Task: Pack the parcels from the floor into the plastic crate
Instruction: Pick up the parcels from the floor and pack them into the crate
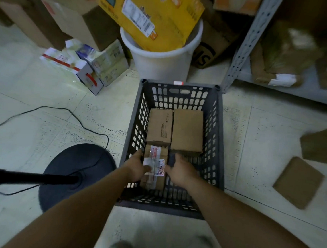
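A dark grey plastic crate stands on the floor in front of me. Two brown cardboard parcels lie flat at its far end: a narrow one on the left and a wider one on the right. Both my hands reach into the near left corner and hold a third parcel with a white label and clear tape. My left hand grips its left side, my right hand grips its right side. On the floor to the right lie a flat brown parcel and a boxier one.
A white bucket holding a yellow box stands behind the crate. Cartons are piled at the back left. A metal shelf upright rises at the right. A black round stand base and a cable lie on the left.
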Demonstrator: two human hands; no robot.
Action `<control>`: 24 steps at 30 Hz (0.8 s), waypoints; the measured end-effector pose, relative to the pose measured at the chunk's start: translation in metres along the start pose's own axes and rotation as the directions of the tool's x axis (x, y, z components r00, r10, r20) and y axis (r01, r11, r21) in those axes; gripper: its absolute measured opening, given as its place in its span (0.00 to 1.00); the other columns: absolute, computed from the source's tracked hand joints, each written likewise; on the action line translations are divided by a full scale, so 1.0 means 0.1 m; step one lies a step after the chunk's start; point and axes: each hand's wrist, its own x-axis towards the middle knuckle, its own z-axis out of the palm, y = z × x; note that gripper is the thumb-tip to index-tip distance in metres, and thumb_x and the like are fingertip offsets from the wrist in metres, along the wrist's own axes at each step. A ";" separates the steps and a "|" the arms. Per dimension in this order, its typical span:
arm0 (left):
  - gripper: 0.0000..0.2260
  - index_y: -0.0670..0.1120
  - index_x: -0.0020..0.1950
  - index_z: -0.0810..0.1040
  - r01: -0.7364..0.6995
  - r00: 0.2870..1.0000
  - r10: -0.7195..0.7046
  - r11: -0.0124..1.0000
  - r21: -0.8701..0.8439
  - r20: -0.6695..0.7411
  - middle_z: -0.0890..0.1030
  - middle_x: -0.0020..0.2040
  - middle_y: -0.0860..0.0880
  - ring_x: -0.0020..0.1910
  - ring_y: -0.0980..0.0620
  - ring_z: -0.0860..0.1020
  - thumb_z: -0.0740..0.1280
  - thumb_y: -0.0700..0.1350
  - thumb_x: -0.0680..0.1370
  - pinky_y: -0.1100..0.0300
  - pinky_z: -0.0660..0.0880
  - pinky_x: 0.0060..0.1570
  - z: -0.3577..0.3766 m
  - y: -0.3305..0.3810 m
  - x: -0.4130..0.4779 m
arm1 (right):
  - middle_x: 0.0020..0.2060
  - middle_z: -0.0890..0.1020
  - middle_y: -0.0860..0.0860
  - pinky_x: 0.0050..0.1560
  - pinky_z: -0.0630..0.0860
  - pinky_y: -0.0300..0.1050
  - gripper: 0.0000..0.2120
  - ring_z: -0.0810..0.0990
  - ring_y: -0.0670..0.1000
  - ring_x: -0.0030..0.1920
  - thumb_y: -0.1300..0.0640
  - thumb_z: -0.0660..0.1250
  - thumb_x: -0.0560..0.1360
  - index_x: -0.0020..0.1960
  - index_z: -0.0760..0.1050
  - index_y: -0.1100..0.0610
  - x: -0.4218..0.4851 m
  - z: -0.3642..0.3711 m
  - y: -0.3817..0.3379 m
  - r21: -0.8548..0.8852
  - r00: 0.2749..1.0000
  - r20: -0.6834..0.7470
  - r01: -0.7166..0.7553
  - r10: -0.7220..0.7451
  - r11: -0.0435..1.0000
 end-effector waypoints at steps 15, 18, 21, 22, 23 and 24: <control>0.33 0.50 0.77 0.53 -0.325 0.946 0.313 0.917 0.233 0.088 0.68 0.71 0.45 0.60 0.47 0.74 0.66 0.47 0.77 0.62 0.73 0.54 -0.66 2.34 -3.17 | 0.73 0.64 0.57 0.66 0.65 0.46 0.31 0.66 0.57 0.71 0.44 0.58 0.80 0.76 0.56 0.59 -3.61 -2.40 -0.75 0.069 0.961 -0.275 -0.018 0.036 0.997; 0.32 0.48 0.78 0.53 -0.452 0.892 0.426 0.845 0.287 0.150 0.66 0.73 0.45 0.65 0.44 0.72 0.66 0.48 0.78 0.60 0.70 0.56 -0.43 2.79 -3.70 | 0.75 0.62 0.57 0.67 0.64 0.45 0.34 0.65 0.57 0.72 0.42 0.59 0.79 0.78 0.53 0.57 -4.25 -2.61 -0.51 0.111 0.919 -0.381 -0.059 0.097 0.992; 0.34 0.49 0.78 0.52 -0.545 0.838 0.498 0.760 0.353 0.223 0.59 0.76 0.48 0.70 0.46 0.67 0.66 0.53 0.77 0.59 0.67 0.63 -0.07 3.15 -4.22 | 0.72 0.67 0.58 0.64 0.67 0.45 0.34 0.69 0.58 0.69 0.41 0.61 0.78 0.77 0.57 0.57 -4.97 -2.78 -0.17 0.184 0.873 -0.450 -0.116 0.189 0.976; 0.34 0.49 0.78 0.52 -0.566 0.824 0.511 0.734 0.376 0.243 0.58 0.77 0.48 0.72 0.46 0.64 0.65 0.54 0.77 0.59 0.64 0.65 0.05 3.24 -4.38 | 0.70 0.69 0.58 0.63 0.68 0.45 0.33 0.70 0.58 0.68 0.41 0.61 0.77 0.75 0.60 0.57 -5.16 -2.84 -0.06 0.201 0.856 -0.470 -0.133 0.215 0.971; 0.34 0.49 0.78 0.51 -0.592 0.806 0.527 0.704 0.393 0.269 0.56 0.77 0.48 0.73 0.47 0.62 0.65 0.55 0.77 0.59 0.62 0.66 0.21 3.36 -4.55 | 0.68 0.71 0.58 0.62 0.69 0.46 0.31 0.71 0.58 0.66 0.41 0.62 0.77 0.73 0.63 0.57 -5.39 -2.91 0.08 0.222 0.831 -0.501 -0.146 0.241 0.964; 0.34 0.49 0.78 0.51 -0.614 0.789 0.538 0.680 0.401 0.296 0.56 0.77 0.48 0.74 0.47 0.60 0.65 0.55 0.77 0.59 0.61 0.67 0.38 3.47 -4.71 | 0.67 0.73 0.58 0.60 0.70 0.46 0.29 0.73 0.58 0.64 0.41 0.62 0.76 0.71 0.66 0.56 -5.62 -3.00 0.23 0.245 0.804 -0.531 -0.157 0.268 0.957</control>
